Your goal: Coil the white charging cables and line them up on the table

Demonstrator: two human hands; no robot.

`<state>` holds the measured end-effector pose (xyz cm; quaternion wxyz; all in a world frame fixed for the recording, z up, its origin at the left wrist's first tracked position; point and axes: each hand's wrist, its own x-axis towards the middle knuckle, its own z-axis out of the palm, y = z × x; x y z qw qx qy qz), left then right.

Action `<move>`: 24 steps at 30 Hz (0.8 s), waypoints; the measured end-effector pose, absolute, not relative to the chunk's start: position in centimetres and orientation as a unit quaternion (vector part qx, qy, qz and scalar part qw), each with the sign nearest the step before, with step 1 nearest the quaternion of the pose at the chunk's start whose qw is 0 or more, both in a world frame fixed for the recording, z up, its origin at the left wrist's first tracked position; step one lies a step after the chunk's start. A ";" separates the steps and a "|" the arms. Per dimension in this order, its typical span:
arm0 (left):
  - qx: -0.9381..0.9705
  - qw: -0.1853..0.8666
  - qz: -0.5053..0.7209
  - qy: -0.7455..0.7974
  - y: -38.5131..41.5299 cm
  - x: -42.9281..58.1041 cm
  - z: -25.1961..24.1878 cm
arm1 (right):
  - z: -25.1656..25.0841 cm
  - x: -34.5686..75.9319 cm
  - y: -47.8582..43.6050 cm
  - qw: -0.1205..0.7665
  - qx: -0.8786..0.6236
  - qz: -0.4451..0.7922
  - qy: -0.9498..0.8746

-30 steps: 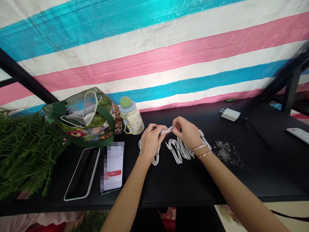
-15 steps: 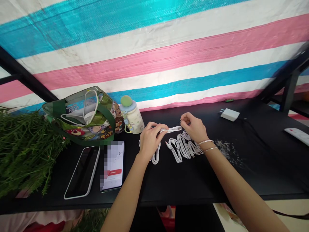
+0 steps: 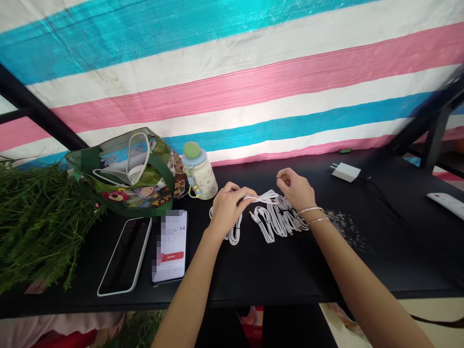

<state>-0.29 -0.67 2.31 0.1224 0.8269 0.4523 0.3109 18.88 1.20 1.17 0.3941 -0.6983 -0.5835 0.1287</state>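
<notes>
1. The site appeared to be a makeshift work station; its exact kind, workshop or stall, could not be determined.
2. Striped plastic sheeting [image 3: 232, 92] formed the far backdrop, between dark frame bars [image 3: 434, 140] at left and right.
3. A black tabletop [image 3: 271, 275] bore bundled white cables [image 3: 277, 220] and, at right, a power adapter [image 3: 346, 171].
4. Personal articles were at left: bag [image 3: 161, 174], bottle [image 3: 204, 179], two phones [image 3: 123, 258], near greenery [image 3: 39, 227].

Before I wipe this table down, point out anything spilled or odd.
Small pale bits lie scattered on the black tabletop, right of the white cables, like loose debris; they are too small to identify.
</notes>
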 end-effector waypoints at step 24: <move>0.659 0.221 0.501 0.515 -0.5 -0.2 2.2 | -2.1 20.1 2.6 0.375 -0.663 0.041 -0.647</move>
